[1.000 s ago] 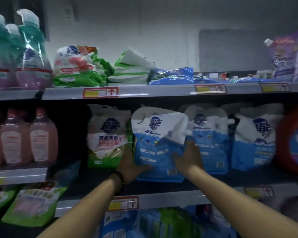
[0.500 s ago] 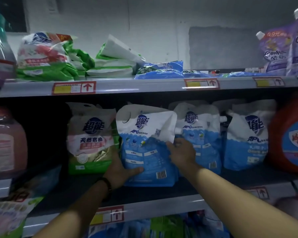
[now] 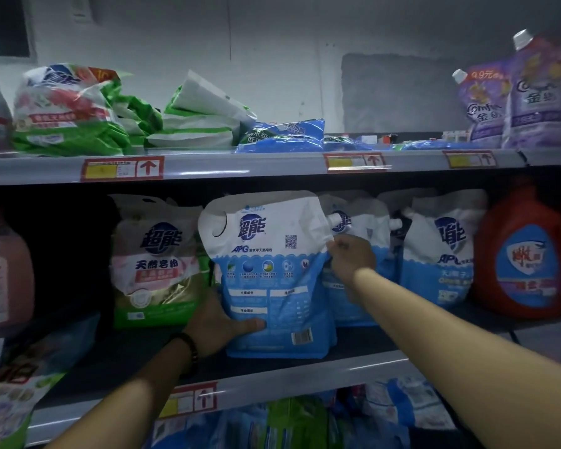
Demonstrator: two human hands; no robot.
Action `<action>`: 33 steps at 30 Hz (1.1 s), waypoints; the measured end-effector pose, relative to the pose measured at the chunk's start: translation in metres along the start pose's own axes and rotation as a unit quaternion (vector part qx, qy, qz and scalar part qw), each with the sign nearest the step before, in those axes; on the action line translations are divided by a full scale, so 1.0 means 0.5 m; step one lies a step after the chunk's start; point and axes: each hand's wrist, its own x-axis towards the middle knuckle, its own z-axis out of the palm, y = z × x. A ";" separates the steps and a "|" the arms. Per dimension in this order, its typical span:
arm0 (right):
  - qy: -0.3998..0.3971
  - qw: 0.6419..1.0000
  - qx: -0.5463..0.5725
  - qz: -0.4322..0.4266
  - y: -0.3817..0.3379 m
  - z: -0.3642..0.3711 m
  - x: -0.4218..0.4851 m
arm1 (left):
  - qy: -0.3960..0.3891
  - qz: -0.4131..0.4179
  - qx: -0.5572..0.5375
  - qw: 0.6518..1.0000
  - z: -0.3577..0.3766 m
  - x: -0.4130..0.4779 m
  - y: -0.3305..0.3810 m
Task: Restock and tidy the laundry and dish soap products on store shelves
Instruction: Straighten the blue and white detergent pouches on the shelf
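A blue-and-white detergent refill pouch (image 3: 272,270) with a spout stands upright on the middle shelf (image 3: 305,364). My left hand (image 3: 221,325) grips its lower left edge, thumb across the front. My right hand (image 3: 350,257) pinches its right edge just under the spout. Two more blue-and-white pouches (image 3: 441,254) stand behind and to the right. A green-and-pink soap powder bag (image 3: 156,264) stands just left of the held pouch.
An orange detergent jug (image 3: 522,254) fills the shelf's right end; pink bottles (image 3: 4,267) stand at the left. The top shelf (image 3: 240,166) carries slumped green bags (image 3: 78,111), flat blue packs (image 3: 282,137) and purple softener pouches (image 3: 515,98). More bags fill the shelf below.
My right hand has slid up the pouch's right edge to just under the spout. The pouch now stands straighter. My left hand stays at its lower left.
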 end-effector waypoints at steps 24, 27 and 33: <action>-0.021 0.992 -0.120 -0.016 0.156 -0.248 -0.081 | -0.018 0.026 -0.019 0.999 0.354 0.015 0.159; -0.022 0.987 -0.155 -0.019 0.184 -0.286 -0.081 | -0.001 0.010 -0.001 1.000 0.429 0.033 0.184; -0.010 0.980 -0.199 -0.006 0.228 -0.351 -0.054 | -0.027 -0.003 0.035 0.999 0.582 0.087 0.244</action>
